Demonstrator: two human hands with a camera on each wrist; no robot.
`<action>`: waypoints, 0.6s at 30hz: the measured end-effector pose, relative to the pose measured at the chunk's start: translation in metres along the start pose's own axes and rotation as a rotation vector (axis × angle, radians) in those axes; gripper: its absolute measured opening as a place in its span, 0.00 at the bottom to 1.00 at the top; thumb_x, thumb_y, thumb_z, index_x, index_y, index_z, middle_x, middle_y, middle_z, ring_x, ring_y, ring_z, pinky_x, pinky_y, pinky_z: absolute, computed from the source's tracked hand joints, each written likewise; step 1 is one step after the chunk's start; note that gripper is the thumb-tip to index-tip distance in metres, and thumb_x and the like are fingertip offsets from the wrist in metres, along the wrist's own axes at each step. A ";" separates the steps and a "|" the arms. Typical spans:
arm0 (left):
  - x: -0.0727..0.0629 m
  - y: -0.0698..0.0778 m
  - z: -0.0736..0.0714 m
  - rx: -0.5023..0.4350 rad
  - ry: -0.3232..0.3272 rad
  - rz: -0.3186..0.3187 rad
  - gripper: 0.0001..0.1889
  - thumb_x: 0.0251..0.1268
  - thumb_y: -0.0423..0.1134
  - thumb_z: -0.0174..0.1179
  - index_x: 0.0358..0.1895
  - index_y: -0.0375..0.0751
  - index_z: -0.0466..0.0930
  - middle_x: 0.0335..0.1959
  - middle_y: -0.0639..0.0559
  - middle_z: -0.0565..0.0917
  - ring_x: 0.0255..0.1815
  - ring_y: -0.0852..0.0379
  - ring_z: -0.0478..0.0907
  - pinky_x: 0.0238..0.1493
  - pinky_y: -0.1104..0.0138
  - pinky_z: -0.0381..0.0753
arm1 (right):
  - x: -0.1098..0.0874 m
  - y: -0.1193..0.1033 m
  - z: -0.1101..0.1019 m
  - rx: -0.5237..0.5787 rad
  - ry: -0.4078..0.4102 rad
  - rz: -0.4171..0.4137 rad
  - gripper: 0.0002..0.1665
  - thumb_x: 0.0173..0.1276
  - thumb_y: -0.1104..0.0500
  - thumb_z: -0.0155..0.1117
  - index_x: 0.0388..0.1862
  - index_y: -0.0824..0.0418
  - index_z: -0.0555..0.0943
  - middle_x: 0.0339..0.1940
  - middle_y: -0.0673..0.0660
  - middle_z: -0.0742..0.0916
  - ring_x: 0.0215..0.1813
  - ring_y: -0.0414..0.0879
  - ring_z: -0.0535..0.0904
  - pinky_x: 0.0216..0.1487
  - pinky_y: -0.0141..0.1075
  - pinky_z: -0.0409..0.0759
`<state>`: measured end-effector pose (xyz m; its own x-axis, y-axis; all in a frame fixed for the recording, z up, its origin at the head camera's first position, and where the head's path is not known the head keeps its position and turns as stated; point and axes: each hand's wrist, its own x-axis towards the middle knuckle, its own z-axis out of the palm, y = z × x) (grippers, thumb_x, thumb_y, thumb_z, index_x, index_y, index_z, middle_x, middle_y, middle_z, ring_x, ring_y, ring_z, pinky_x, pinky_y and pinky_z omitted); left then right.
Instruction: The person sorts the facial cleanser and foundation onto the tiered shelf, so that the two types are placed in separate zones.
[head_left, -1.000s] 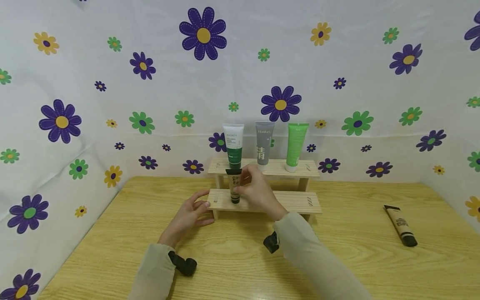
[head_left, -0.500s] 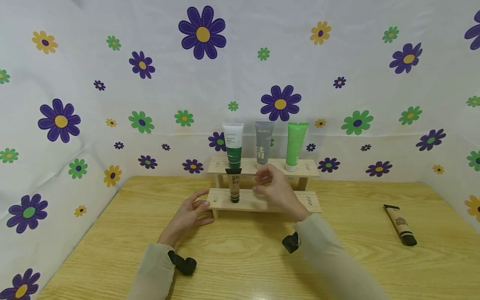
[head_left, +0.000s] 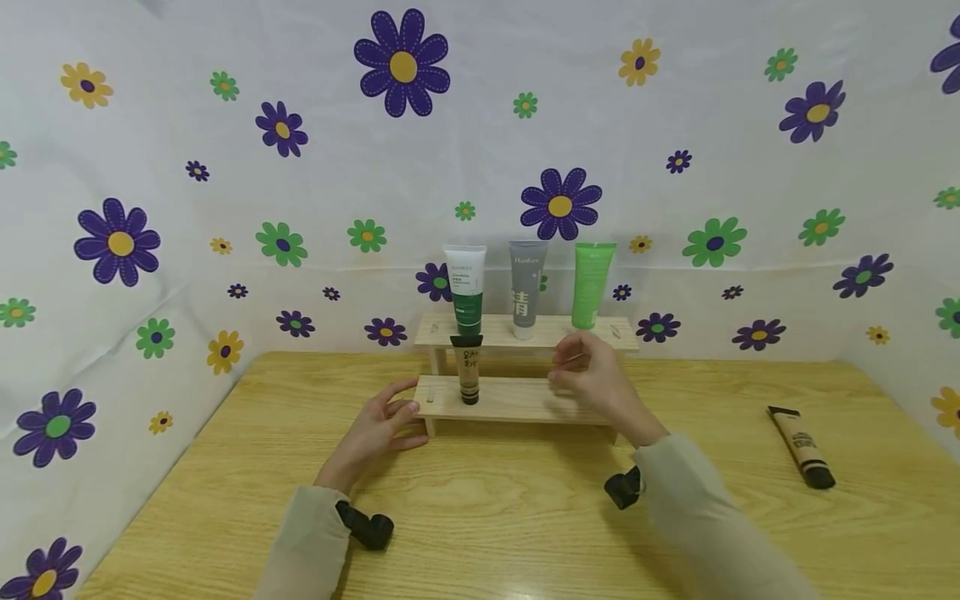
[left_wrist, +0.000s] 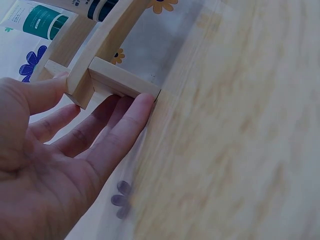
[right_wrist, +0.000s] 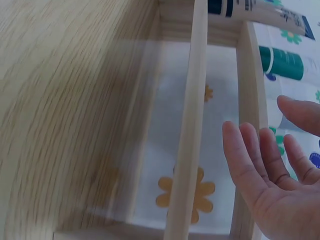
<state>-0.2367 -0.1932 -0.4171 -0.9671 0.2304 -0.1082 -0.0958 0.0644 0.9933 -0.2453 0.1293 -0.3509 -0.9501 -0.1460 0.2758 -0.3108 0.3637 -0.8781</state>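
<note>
A two-step wooden display stand (head_left: pixel 517 398) sits on the table against the flowered backdrop. My left hand (head_left: pixel 375 429) grips its left end; the left wrist view has the thumb on the step's edge and the fingers along the leg (left_wrist: pixel 122 77). On the lower step, near that end, a small beige tube with black ends (head_left: pixel 468 373) stands upright on its cap. My right hand (head_left: pixel 600 387) hovers over the right part of the lower step, fingers loosely bent and holding nothing. In the right wrist view, the right hand (right_wrist: pixel 280 185) is apart from the tubes.
Along the upper step stand a white-and-green tube (head_left: pixel 467 287), a grey tube (head_left: pixel 527 287) and a bright green tube (head_left: pixel 594 287). Another beige tube with black ends (head_left: pixel 801 447) lies on the table (head_left: pixel 465 517) at the right. The backdrop (head_left: pixel 480 150) rises behind the stand.
My right hand has let go of the small beige tube and moved right along the lower step. That tube stays standing, and the left hand keeps its place.
</note>
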 end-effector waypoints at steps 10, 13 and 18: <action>0.000 0.002 0.001 -0.003 -0.008 0.010 0.26 0.84 0.29 0.41 0.79 0.35 0.53 0.67 0.24 0.68 0.67 0.28 0.70 0.55 0.49 0.84 | -0.010 0.009 -0.022 -0.049 0.017 0.017 0.18 0.63 0.74 0.69 0.50 0.75 0.73 0.46 0.72 0.84 0.47 0.62 0.83 0.47 0.33 0.84; 0.000 0.002 0.001 -0.002 -0.005 0.009 0.26 0.84 0.29 0.41 0.79 0.35 0.53 0.67 0.24 0.68 0.66 0.28 0.70 0.55 0.48 0.84 | -0.013 0.013 -0.029 -0.052 0.020 0.025 0.19 0.64 0.74 0.68 0.50 0.75 0.73 0.46 0.72 0.83 0.46 0.60 0.83 0.44 0.28 0.82; 0.000 0.001 0.000 -0.006 0.000 0.009 0.26 0.83 0.29 0.41 0.79 0.35 0.54 0.67 0.24 0.68 0.66 0.28 0.70 0.55 0.48 0.84 | -0.018 0.017 -0.040 -0.039 0.015 0.057 0.19 0.65 0.73 0.67 0.51 0.75 0.72 0.46 0.71 0.83 0.46 0.58 0.82 0.40 0.28 0.85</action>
<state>-0.2366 -0.1927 -0.4159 -0.9678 0.2312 -0.0998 -0.0890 0.0566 0.9944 -0.2349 0.1749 -0.3548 -0.9665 -0.1101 0.2320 -0.2568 0.4066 -0.8768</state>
